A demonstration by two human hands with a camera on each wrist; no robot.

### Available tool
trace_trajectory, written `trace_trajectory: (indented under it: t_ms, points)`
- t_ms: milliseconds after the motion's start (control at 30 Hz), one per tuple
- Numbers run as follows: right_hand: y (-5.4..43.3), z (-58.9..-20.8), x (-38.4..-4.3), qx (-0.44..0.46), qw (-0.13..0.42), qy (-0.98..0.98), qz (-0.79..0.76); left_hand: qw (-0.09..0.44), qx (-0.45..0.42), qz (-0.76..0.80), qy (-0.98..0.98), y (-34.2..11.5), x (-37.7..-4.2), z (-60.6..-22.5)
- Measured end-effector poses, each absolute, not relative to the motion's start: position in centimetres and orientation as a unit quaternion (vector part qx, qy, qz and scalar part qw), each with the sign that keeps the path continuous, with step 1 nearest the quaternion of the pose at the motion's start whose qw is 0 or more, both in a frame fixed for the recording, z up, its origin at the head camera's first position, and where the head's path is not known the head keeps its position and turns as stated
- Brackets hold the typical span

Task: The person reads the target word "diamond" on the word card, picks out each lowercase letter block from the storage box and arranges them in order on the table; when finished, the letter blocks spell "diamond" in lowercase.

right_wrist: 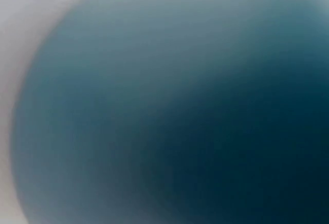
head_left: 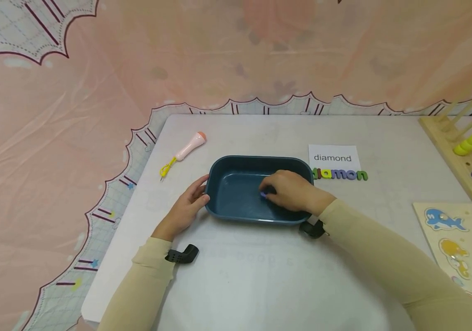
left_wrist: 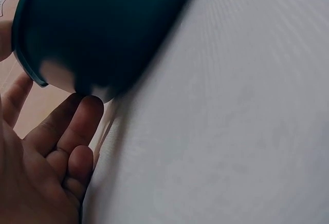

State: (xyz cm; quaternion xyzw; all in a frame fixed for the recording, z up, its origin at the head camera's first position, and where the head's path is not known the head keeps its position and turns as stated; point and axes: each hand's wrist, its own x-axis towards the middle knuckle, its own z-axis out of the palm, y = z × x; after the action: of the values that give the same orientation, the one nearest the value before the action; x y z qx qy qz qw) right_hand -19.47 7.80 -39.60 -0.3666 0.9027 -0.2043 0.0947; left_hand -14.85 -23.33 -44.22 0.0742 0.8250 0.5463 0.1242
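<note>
A dark teal plastic tub sits on the white table. My right hand reaches down inside its right half, fingers curled, pinching a small purple letter piece; most of that piece is hidden by the fingers. At the tub's left end, my left hand rests against the wall with fingers spread. In the left wrist view its fingertips touch the tub's end below the rim. The right wrist view is filled by the blurred tub wall.
Right of the tub lies a white card printed "diamond", with colourful letters reading "diamon" along its lower edge. A pink and yellow utensil lies back left. At right stand a wooden bead rack and an animal puzzle board.
</note>
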Motion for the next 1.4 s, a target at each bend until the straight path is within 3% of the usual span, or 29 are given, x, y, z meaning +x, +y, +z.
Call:
trace_trajectory:
  t_ms: [400, 867, 1167, 1400]
  points:
    - [11.4, -36.0, -18.0, -0.367, 0.018, 0.899, -0.240, 0.118, 0.082, 0.552, 0.822, -23.3, -14.6, -44.1]
    - [17.7, -34.3, -18.1, -0.286, -0.008, 0.932, -0.224, 0.118, 0.081, 0.553, 0.820, -23.3, -14.6, -44.0]
    - [21.5, -34.6, -18.9, -0.199, 0.040, 0.960, -0.192, 0.119, 0.082, 0.554, 0.820, -23.2, -14.6, -44.0]
    - [23.9, -35.3, -19.4, -0.177, 0.047, 0.967, -0.177, 0.121, 0.081, 0.552, 0.821, -23.2, -14.7, -44.1]
